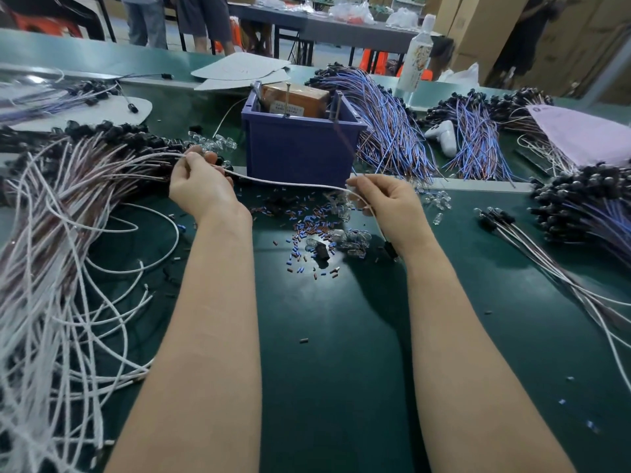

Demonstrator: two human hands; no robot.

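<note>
A thin white wire (286, 181) stretches between my two hands above the green table (341, 353). My left hand (199, 187) grips it at the edge of the big pile of white and brown wires (61, 254). My right hand (389, 203) pinches the wire's other part, and its end hangs below the hand with a small black socket (390, 249). Small clear bulbs (351, 242) and blue and brown insulation scraps (307, 227) lie on the table between my hands.
A blue plastic bin (300, 148) with a brown block in it stands just behind my hands. Bundles of blue and brown wires (389, 131) with black sockets lie behind and to the right. A white bottle (416, 56) stands at the back. People stand beyond the table.
</note>
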